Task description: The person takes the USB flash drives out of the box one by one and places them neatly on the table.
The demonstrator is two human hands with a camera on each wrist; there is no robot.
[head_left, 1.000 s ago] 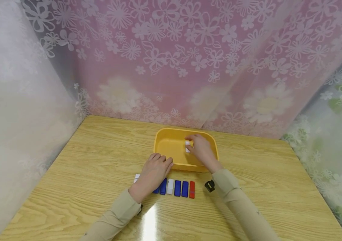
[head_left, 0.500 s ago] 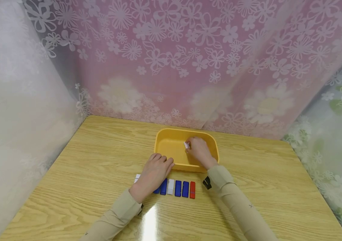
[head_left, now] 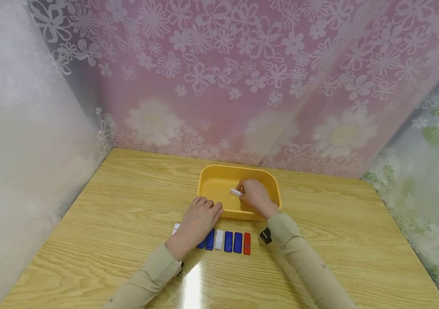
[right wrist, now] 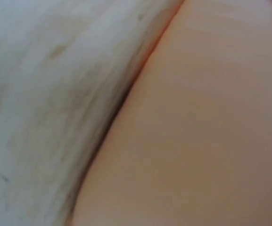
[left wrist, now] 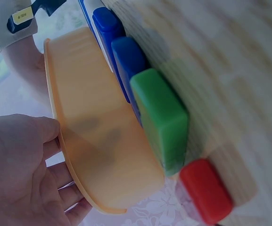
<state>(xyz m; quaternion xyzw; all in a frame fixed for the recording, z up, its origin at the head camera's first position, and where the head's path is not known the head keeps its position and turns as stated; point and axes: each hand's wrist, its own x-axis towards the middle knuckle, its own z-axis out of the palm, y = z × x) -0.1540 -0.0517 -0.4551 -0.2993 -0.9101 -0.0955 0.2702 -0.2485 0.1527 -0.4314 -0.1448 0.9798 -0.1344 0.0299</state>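
Observation:
Inside the yellow tub (head_left: 211,186), my right hand (head_left: 257,195) pinches a small white oblong block (head_left: 236,192) by one end, low over the floor. My left hand (head_left: 198,216) holds the tub's near rim. In the left wrist view, the thumb of that hand (left wrist: 18,160) lies at the rim and its fingers reach behind it. Below that rim stand blue blocks (left wrist: 130,56), a green block (left wrist: 160,120) and a red block (left wrist: 205,190). The tub's outer wall (right wrist: 187,132) fills most of the right wrist view, hiding the right hand.
A row of small blocks lies before the tub, with a red block (head_left: 247,243) at its right end and a white block (head_left: 218,239) among blue ones (head_left: 228,241). My left forearm covers part of it. Flowered curtains (head_left: 219,86) enclose the wooden table (head_left: 134,184).
The white block in my right hand has turned from upright to nearly level and shifted slightly left and toward the near side. My left hand stays on the rim.

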